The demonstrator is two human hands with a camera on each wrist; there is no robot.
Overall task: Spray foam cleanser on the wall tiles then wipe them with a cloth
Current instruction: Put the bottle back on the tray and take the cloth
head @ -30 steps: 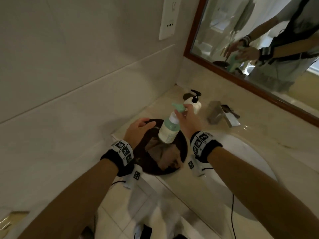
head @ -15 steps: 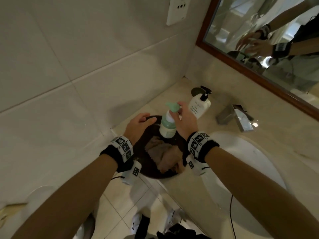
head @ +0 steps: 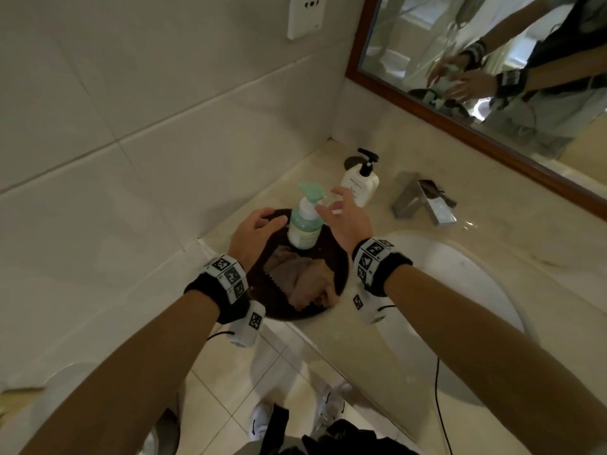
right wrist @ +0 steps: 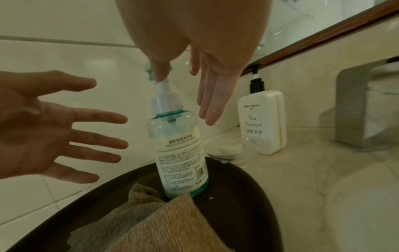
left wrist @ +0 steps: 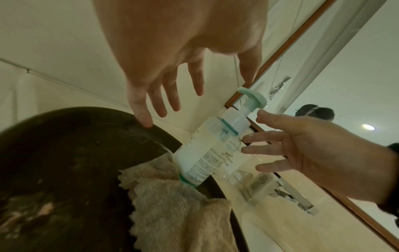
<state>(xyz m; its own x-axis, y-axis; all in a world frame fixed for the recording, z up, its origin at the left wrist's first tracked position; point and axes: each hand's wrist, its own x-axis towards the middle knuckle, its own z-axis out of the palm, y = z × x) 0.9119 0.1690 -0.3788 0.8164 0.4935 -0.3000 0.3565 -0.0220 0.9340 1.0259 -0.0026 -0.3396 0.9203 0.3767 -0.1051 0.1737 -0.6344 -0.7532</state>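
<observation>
The foam cleanser bottle, clear with a green pump, stands upright on the far side of a dark round tray. A crumpled brown cloth lies on the tray against the bottle's base. My left hand hovers to the left of the bottle over the tray's rim, fingers spread, holding nothing. My right hand is just to the right of the pump, fingers straight and apart from the bottle. Pale wall tiles rise behind the tray on the left.
A white soap dispenser and a small glass dish stand just beyond the tray. A metal faucet and the white basin are to the right, under a wood-framed mirror. A wall socket sits high up.
My right hand lowered the cleanser bottle onto the tray, let go of it and spread its fingers. The left hand stayed by the tray's left rim.
</observation>
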